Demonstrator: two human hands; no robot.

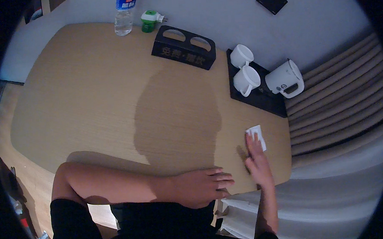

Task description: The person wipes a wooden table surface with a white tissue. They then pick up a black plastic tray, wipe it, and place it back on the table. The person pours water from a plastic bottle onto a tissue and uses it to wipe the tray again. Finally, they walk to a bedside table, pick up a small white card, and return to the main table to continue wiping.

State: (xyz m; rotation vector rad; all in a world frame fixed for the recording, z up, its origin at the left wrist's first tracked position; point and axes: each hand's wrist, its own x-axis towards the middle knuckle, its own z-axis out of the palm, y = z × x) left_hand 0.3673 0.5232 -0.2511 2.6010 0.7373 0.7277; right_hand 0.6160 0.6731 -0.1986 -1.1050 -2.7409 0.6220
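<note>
My right hand [258, 163] reaches over the right end of the wooden tabletop [89, 92], its fingers spread on a folded white tissue or cloth [260, 138]. The white piece lies flat under the fingertips, partly covered by them. Across the near edge of the table lies my left forearm, bent in front of my body. My left hand [204, 187] rests by that edge, palm down, fingers a little apart and pointing right, with nothing seen in it. The head's shadow falls on the middle of the tabletop.
Along the wall stand a plastic water bottle [123, 22], a green-and-white plug-in liquid vaporizer [149, 21] and a black holder with two openings [181, 55]. A black tray [258, 101] bears two white mugs [247, 79] and a white electric kettle [282, 79]. Curtains [339, 95] hang at the right.
</note>
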